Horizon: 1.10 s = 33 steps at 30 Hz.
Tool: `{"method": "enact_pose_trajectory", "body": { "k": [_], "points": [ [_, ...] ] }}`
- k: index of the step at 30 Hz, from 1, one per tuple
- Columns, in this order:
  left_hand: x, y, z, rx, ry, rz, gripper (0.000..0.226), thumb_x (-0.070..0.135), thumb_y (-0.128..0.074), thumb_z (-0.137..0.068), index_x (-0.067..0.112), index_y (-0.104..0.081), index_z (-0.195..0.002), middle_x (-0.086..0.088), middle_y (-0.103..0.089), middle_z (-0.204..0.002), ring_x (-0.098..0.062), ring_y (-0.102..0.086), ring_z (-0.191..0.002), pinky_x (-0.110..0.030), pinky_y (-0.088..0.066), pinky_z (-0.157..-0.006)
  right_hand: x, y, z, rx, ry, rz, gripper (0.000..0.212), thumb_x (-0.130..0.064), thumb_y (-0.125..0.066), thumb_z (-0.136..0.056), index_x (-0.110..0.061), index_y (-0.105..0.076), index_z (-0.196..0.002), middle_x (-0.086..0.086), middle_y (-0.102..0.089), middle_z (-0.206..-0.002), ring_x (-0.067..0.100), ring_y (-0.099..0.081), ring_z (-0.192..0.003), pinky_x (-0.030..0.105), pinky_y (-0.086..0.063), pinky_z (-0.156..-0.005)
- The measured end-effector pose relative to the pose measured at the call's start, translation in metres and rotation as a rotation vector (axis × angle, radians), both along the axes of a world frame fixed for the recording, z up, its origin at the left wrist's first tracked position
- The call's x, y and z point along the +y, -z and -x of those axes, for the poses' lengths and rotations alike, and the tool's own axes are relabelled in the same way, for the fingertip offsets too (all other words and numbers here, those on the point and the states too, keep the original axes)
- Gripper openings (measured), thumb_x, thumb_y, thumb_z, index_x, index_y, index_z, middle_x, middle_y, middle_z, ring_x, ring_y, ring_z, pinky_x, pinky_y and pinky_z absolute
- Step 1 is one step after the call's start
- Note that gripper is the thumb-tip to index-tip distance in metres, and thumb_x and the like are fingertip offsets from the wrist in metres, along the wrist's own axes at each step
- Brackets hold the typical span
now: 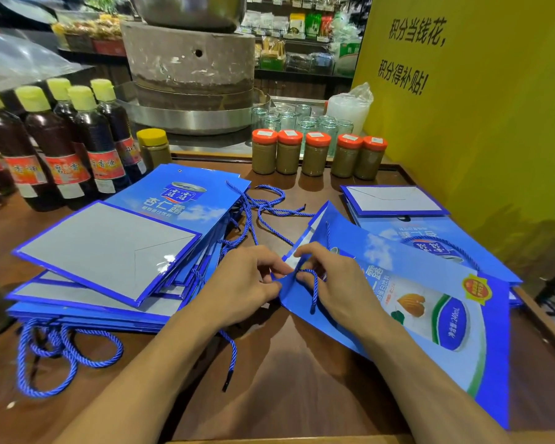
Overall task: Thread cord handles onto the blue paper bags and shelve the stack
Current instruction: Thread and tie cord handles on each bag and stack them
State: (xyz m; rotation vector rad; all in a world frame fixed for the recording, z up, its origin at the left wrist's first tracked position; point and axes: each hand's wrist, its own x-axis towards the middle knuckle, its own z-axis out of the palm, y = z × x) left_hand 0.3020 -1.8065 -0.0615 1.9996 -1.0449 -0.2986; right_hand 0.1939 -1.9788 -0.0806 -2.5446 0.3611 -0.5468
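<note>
Place: retail shop, food counter.

Evidence:
- Shelves (297, 36) at the back, stocked in rows with packaged goods.
- 5 bottles (61, 155) of dark liquid, yellow caps, matching red labels, grouped at the left of the wooden counter (285, 379).
- 5 orange-lid jars (318, 155) of brown paste in a row, a white sticker on each lid.
- 1 yellow-lid jar (154, 149) just beside the bottles.
- Glass jars (303, 120), empty, clustered behind the orange-lid row.
- Stone mill (189, 59) standing in a steel tray (189, 118) behind the counter.
- Yellow sign (462, 123) at the right, with a large black Chinese slogan.
- Bags (125, 245), blue, printed with a drink brand, lying in stacks on the counter.
</note>
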Motion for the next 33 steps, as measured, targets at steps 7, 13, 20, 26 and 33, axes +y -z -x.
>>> {"method": "enact_pose_trajectory", "body": {
  "k": [7, 13, 20, 26, 33],
  "points": [
    [-0.004, 0.006, -0.004, 0.148, -0.088, 0.105, 0.020, 0.019, -0.064, -0.096, 0.033, -0.077, -0.093, 0.005, -0.066, -0.071, -0.018, -0.059, -0.059, -0.038, -0.057, -0.059, 0.001, -0.004, 0.004, -0.085, -0.102, -0.093, 0.025, -0.019, -0.080, -0.090, -0.029, -0.062, -0.104, -0.017, -0.066, -0.084, 0.003, -0.065, -0.088, 0.025, -0.054, -0.077],
    [-0.003, 0.005, -0.007, 0.135, -0.049, 0.083, 0.008, 0.027, -0.078, -0.089, 0.035, -0.081, -0.088, -0.002, -0.064, -0.081, -0.006, -0.049, -0.059, -0.026, -0.049, -0.057, -0.001, -0.005, 0.008, -0.115, -0.131, -0.117, 0.031, -0.021, -0.084, -0.087, -0.034, -0.059, -0.101, -0.016, -0.068, -0.084, 0.007, -0.068, -0.082, 0.031, -0.059, -0.072],
    [-0.002, 0.007, -0.010, 0.123, -0.007, 0.105, 0.009, 0.024, -0.077, -0.089, 0.032, -0.078, -0.084, 0.003, -0.056, -0.069, -0.007, -0.045, -0.061, -0.024, -0.041, -0.061, 0.001, -0.008, 0.008, -0.115, -0.159, -0.157, 0.030, -0.019, -0.086, -0.085, -0.029, -0.061, -0.100, -0.012, -0.070, -0.082, 0.011, -0.068, -0.078, 0.029, -0.057, -0.070],
    [-0.006, 0.015, -0.008, 0.070, -0.021, 0.077, 0.014, 0.021, -0.067, -0.096, 0.030, -0.069, -0.085, 0.007, -0.056, -0.067, -0.005, -0.048, -0.058, -0.028, -0.043, -0.061, 0.000, -0.005, 0.007, -0.101, -0.174, -0.201, 0.027, -0.021, -0.083, -0.088, -0.030, -0.065, -0.106, -0.013, -0.067, -0.086, 0.015, -0.065, -0.077, 0.031, -0.056, -0.073],
    [-0.005, 0.016, -0.005, 0.132, -0.043, 0.005, 0.018, 0.023, -0.058, -0.098, 0.029, -0.058, -0.082, 0.002, -0.058, -0.069, -0.012, -0.053, -0.050, -0.039, -0.049, -0.056, 0.001, -0.002, 0.007, -0.100, -0.231, -0.306, 0.012, -0.017, -0.067, -0.101, -0.024, -0.066, -0.111, -0.005, -0.069, -0.083, 0.020, -0.068, -0.080, 0.040, -0.057, -0.076]
  ]
}}
